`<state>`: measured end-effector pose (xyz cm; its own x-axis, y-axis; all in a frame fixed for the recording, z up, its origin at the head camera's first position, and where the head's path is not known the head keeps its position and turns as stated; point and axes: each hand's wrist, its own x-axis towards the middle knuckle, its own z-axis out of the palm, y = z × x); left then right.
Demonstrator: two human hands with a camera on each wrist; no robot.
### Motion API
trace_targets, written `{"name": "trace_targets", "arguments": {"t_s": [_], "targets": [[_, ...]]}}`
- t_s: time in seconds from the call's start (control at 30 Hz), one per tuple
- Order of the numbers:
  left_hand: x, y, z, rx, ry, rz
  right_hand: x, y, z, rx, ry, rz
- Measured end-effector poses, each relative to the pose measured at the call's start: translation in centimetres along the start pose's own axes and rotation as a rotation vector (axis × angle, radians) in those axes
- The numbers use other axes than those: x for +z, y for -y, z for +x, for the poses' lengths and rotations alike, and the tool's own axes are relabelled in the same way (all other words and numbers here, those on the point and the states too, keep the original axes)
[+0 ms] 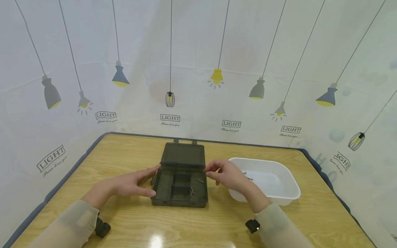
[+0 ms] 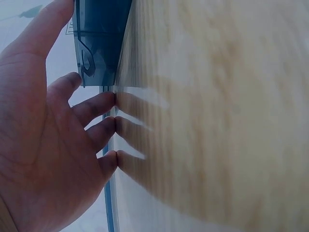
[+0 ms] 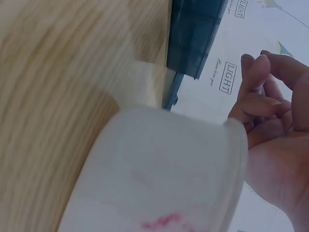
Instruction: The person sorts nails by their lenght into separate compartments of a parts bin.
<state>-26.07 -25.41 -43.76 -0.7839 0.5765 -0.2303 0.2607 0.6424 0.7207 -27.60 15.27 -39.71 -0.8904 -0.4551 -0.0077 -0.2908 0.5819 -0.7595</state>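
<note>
So the dark box (image 1: 178,203) sits on the counter (image 1: 155,220) between the hands: left hand (image 1: 131,185) spread against its left side, right hand (image 1: 228,175) at its right edge, nearer the loose screws (image 1: 192,191), fingertips (image 3: 261,66) pinched, can't make out anything between them

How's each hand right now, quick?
Left hand: open, thumb touching the dark translucent rectangular plastic box.
Right hand: closed in a pinch; can't tell whether it holds anything.

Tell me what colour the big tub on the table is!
The tub is white, best seen in the head view.
</note>
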Motion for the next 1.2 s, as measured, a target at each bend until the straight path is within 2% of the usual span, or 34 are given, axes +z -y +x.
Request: {"name": "trace_targets", "arguments": {"t_s": [0.3,0.57,0.8,1.03,1.2], "targets": [[-0.1,0.0,-0.1,0.006,0.003,-0.016,-3.6,-1.6,-1.2,0.056,-0.056,0.013],[0.0,0.3,-0.1,0.001,-0.001,-0.005,-6.5,-4.5,-1.9,0.114,-0.094,0.035],[0.0,0.5,-0.1,0.005,0.001,-0.007,-8.1,-7.6,-2.0,0.123,-0.062,0.026],[0.1,0.6,0.0,0.012,0.003,-0.008,-9.3,-9.8,-2.2,0.260,-0.037,-0.007],[0.2,0.4,0.1,0.014,0.002,0.000,-9.4,-10.7,-2.5,0.353,-0.027,-0.042]]}}
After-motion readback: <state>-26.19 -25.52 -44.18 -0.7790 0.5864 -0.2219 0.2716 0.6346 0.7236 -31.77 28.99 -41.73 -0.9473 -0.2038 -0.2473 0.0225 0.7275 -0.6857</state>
